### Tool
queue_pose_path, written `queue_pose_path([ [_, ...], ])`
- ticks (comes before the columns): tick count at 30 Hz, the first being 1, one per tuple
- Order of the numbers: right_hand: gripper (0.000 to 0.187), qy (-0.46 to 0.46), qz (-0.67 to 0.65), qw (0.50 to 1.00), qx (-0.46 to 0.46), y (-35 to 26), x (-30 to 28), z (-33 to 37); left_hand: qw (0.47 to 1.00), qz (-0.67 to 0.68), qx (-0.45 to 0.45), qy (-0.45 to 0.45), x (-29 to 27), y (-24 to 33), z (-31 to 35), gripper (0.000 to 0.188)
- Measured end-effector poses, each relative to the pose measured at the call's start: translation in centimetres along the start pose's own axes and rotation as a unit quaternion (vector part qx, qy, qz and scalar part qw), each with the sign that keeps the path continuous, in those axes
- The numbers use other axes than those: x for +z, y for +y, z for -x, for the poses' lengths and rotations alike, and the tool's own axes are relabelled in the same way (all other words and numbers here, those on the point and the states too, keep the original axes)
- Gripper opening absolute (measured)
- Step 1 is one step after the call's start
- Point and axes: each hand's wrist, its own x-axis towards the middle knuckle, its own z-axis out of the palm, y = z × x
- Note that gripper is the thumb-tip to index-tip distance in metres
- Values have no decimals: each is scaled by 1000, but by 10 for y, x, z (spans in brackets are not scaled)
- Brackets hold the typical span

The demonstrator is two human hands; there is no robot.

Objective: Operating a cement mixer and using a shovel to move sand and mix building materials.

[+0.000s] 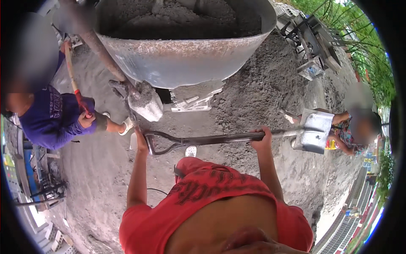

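Note:
A shovel lies crosswise in front of my body, held in both hands. My left hand is closed on its dark D-shaped handle. Farther along, my right hand wraps round the shaft. The flat metal blade points to the right, with bare metal showing and only a little grime on it. Beyond the shovel stands a big metal mixing tub, its wall rusty and scraped, with grey mix inside.
A person in purple stands left, holding a red-and-wood handle. Another person is right, past the blade. A grey gravel pile spreads beside the tub. A slanting metal pole and whitish lump stand front left of it.

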Motion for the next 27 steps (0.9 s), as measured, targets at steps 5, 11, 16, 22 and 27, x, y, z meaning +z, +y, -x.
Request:
queue_pose_path([
  [5, 19, 237, -100, 966, -29, -9, -167, 44, 937, -284, -146, -141, 116, -5, -40, 65],
  [11, 21, 354, -354, 864, -53, 41, -264, 139, 827, -465, -119, -293, 234, -60, -40, 65],
  [16, 16, 404, -553, 727, -60, 66, -321, 189, 741, -525, -127, -400, 335, -122, 28, 65],
  [22, 11, 355, -656, 660, -82, 90, -431, 215, 593, -527, -45, -606, 372, -189, 134, 52],
  [27, 13, 341, -672, 654, -65, 115, -537, 254, 502, -523, -54, -686, 349, -241, 254, 61],
])
